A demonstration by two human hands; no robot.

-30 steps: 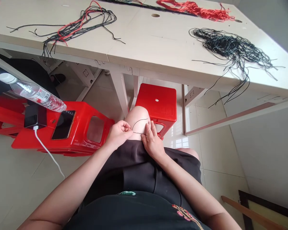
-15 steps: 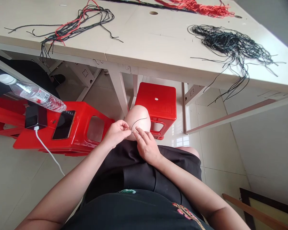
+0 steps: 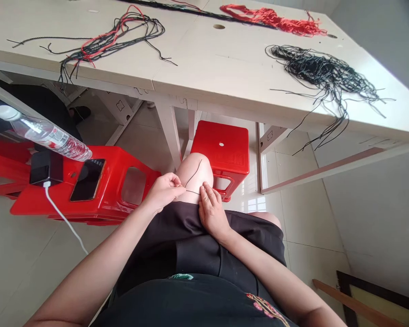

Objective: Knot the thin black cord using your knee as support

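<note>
In the head view, at mid-frame, the left hand was pinched shut on one end of a thin black cord lying across the bare knee, while the right hand lay flat, fingers together, pressing the cord against the skin. Such a fine cord on smooth skin could probably slip from under the palm or out of the pinch.

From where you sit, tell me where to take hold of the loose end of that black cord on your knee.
Grip the black cord at its free tail on top of the knee, coming from the right. The left hand pinches its near end and the right hand presses it flat, so only the tail lies clear.
</note>
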